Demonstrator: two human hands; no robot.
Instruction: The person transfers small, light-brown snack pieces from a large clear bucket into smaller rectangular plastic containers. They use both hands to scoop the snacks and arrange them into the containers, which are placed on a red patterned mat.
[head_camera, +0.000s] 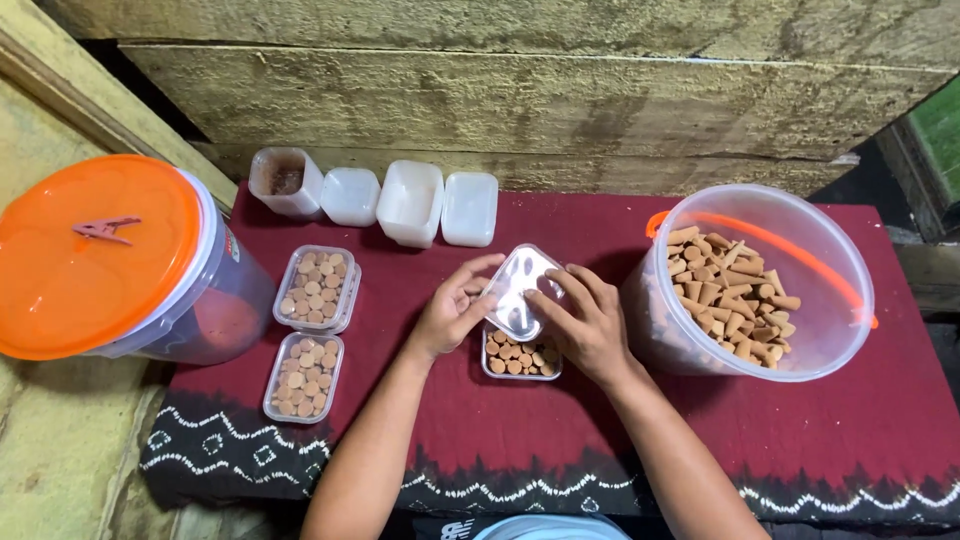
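Observation:
My left hand (455, 305) and my right hand (585, 320) together hold a clear plastic lid (520, 290), tilted just above a small clear box (520, 358) packed with brown cone-shaped pieces. The box rests on the dark red cloth (450, 420) in the middle. Both hands grip the lid by its edges, the left from the left side, the right from the right and near side.
Two closed boxes of the same pieces, a far box (317, 288) and a near box (303, 377), lie to the left. A clear bucket (760, 285) of loose cones stands right. An orange-lidded bucket (110, 260) stands far left. Several white empty containers (410, 202) line the wooden wall.

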